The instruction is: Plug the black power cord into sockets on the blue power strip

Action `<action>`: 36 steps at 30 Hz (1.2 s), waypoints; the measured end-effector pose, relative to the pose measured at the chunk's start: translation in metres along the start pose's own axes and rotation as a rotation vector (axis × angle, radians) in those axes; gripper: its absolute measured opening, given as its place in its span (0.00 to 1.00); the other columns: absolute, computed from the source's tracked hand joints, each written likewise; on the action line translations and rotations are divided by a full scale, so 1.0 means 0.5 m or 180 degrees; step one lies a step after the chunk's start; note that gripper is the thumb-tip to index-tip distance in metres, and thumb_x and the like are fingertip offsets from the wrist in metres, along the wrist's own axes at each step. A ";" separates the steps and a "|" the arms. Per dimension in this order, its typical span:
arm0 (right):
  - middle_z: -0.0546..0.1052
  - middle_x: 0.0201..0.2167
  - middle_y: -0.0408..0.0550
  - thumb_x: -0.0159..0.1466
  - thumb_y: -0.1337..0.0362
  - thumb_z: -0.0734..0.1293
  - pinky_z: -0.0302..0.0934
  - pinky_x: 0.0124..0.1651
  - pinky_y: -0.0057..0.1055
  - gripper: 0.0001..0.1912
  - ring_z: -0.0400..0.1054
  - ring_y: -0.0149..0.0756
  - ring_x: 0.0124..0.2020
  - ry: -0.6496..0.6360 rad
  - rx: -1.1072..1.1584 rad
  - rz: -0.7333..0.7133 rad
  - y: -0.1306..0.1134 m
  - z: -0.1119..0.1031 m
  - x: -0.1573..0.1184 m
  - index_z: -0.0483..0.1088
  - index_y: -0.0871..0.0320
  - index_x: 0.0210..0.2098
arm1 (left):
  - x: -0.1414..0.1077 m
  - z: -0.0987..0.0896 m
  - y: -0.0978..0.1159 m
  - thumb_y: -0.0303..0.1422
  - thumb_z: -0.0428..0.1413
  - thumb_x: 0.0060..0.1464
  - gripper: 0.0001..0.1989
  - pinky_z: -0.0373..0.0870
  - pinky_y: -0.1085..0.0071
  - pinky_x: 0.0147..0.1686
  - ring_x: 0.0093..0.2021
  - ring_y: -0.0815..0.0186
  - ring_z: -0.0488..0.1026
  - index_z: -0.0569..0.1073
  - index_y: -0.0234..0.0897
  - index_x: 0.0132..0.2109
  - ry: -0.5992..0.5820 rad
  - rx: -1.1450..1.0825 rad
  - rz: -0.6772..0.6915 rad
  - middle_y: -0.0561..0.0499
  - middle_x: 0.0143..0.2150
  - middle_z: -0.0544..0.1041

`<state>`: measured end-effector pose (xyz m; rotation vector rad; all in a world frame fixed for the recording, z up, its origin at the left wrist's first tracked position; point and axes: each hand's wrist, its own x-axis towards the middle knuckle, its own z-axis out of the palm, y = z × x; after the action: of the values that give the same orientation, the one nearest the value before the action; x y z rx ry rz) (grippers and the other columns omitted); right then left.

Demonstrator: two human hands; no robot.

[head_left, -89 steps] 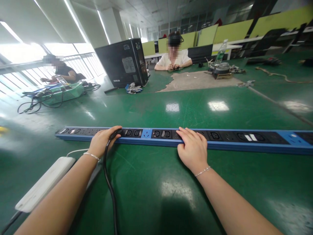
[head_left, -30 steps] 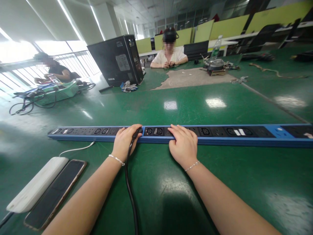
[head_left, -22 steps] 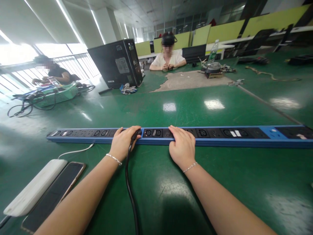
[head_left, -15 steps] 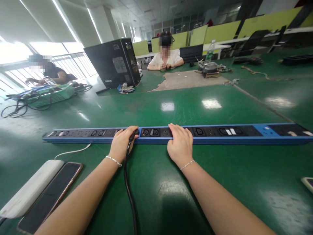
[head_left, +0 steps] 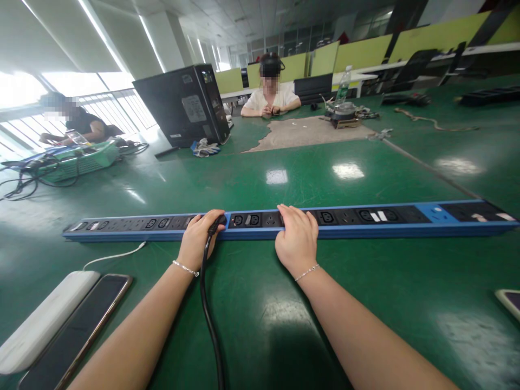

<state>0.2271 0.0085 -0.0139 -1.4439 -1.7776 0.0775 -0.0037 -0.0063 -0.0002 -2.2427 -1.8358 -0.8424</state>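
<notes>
A long blue power strip with black socket panels lies across the green table. My left hand is closed round a black plug on top of the strip, left of the middle. From the plug a black power cord runs down toward me; whether its pins sit in a socket is hidden. My right hand grips the strip to the right of the middle, fingers together over its top and thumb along the near side. Several sockets show between the two hands.
At the near left lie a white power bank with a short cable and a phone. Beyond the strip stand a black computer tower, gloves and a green basket of cables. Two people sit across the table.
The view has shifted slightly, so everything sits a little further left. Both hands keep their places on the strip and the plug.
</notes>
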 end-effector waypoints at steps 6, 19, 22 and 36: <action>0.73 0.52 0.48 0.54 0.75 0.56 0.38 0.64 0.43 0.27 0.61 0.38 0.56 -0.0021 0.0036 0.0048 -0.004 -0.001 0.000 0.67 0.58 0.52 | 0.009 -0.046 0.022 0.43 0.47 0.58 0.18 0.65 0.66 0.51 0.49 0.62 0.72 0.67 0.42 0.52 0.1110 -0.0469 -0.0749 0.49 0.51 0.74; 0.75 0.46 0.50 0.53 0.75 0.55 0.43 0.61 0.46 0.27 0.63 0.40 0.53 0.0491 0.0071 0.0357 0.008 -0.012 0.009 0.70 0.56 0.49 | 0.080 0.047 0.162 0.38 0.51 0.56 0.14 0.66 0.62 0.51 0.46 0.61 0.73 0.70 0.44 0.49 -0.0321 -0.0911 0.0030 0.51 0.47 0.77; 0.75 0.47 0.51 0.54 0.75 0.54 0.44 0.61 0.44 0.26 0.63 0.40 0.53 0.0460 0.0048 0.0371 0.005 -0.012 0.009 0.70 0.57 0.49 | 0.088 0.059 0.170 0.38 0.51 0.56 0.15 0.66 0.63 0.50 0.46 0.61 0.73 0.69 0.44 0.50 -0.0359 -0.0906 0.0028 0.51 0.48 0.77; 0.76 0.46 0.49 0.53 0.76 0.54 0.51 0.56 0.38 0.26 0.64 0.40 0.50 0.0427 0.0203 0.0447 0.005 -0.015 0.012 0.71 0.58 0.48 | 0.082 0.060 0.190 0.39 0.48 0.59 0.16 0.62 0.61 0.51 0.47 0.60 0.72 0.67 0.41 0.52 -0.0362 -0.0333 0.0235 0.48 0.47 0.76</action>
<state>0.2339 0.0109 -0.0070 -1.4913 -1.5515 0.1066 0.0996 0.0178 0.0182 -2.4539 -1.7813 -0.8329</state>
